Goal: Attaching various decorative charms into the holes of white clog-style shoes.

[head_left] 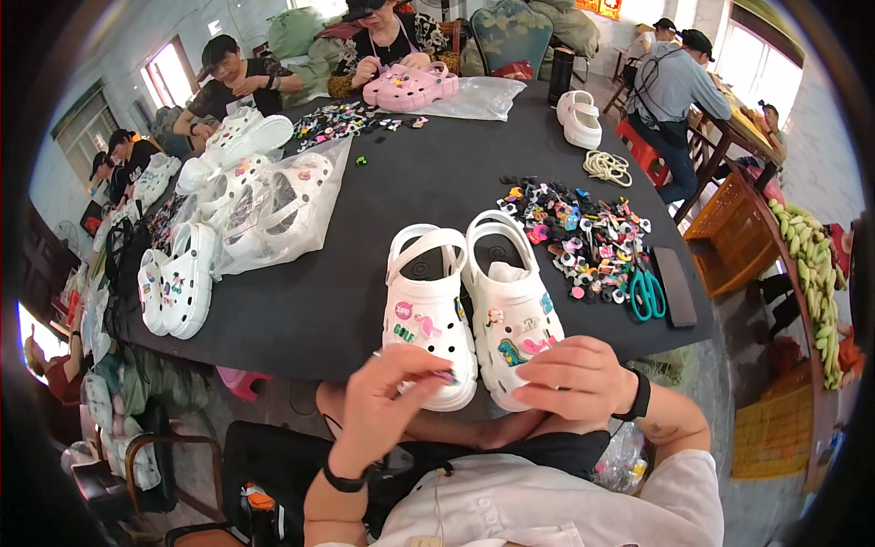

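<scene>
A pair of white clogs stands in front of me at the near table edge, toes toward me. Colourful charms dot the left clog [430, 296] and the right clog [503, 294]. My left hand [387, 401] is closed in a pinch on a small dark shoe charm [446, 375], held just over the left clog's toe. What the charm depicts is too small to tell. With bent fingers, my right hand [574, 378] grips the right clog's toe near its pink charm; its fingertips partly hide the toe.
Right of the clogs lie a heap of loose charms [583, 232], teal-handled scissors [648, 296] and a dark flat phone-like slab [674, 287]. White clogs [187, 278] and a clear plastic bag [314, 205] sit at left. Across the black table [419, 173], a person handles a pink clog [406, 88].
</scene>
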A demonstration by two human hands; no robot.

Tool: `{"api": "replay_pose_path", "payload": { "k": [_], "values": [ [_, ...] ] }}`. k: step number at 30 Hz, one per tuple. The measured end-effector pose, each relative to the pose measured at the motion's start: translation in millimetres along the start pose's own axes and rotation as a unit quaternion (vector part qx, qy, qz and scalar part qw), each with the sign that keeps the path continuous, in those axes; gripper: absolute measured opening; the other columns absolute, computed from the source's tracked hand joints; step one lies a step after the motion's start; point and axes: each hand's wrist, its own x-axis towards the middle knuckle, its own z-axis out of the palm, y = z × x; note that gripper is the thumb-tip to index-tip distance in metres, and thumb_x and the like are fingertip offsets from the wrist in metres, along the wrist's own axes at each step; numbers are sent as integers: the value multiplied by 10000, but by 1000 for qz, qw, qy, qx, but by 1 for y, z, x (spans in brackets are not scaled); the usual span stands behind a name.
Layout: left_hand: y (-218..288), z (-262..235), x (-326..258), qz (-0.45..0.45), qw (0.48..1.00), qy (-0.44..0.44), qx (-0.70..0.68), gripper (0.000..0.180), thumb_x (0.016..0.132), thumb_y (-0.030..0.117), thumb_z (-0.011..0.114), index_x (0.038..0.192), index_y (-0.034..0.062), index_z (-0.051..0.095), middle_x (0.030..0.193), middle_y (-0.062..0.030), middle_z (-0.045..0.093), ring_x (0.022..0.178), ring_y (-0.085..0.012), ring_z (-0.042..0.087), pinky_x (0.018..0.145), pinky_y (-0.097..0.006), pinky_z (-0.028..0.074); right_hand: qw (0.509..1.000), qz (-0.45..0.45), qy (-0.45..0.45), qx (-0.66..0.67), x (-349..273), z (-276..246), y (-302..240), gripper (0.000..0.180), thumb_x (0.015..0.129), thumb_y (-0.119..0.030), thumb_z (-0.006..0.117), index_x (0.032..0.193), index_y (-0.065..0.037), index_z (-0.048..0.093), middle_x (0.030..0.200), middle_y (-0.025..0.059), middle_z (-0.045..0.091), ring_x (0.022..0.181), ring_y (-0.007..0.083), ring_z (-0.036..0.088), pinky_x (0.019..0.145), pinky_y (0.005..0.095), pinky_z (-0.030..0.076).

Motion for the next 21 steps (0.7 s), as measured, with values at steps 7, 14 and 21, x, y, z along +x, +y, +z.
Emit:
{"api": "replay_pose_path", "payload": {
  "k": [7, 14, 21],
  "values": [
    [4, -41, 28, -165, 986, 9, -1, 198, 851, -84, 674, 1044, -43, 658, 987, -67, 677, 934, -126, 658, 857, -260, 539, 919, 324, 224, -19, -58, 21, 26, 238, 806, 79, 658, 1022, -19, 669, 1002, 104, 676, 835, 204, 632, 725, 294, 493],
    [16, -27, 51, -209, 971, -65, 100, 173, 834, -35, 722, 997, -50, 667, 956, -67, 694, 891, -127, 684, 827, -254, 548, 796, 485, 340, 125, -103, 50, 54, 213, 903, 15, 645, 1110, -25, 615, 1032, 43, 631, 883, 105, 593, 735, 242, 461],
    [24, -19, 66, -235, 951, -98, 175, 146, 836, 0, 740, 958, -47, 675, 964, -87, 704, 870, -119, 686, 796, -248, 547, 755, 511, 368, 183, -103, 49, 53, 221, 915, -5, 647, 1130, -30, 607, 1054, 27, 602, 922, 87, 575, 755, 237, 468]
  ]
}}
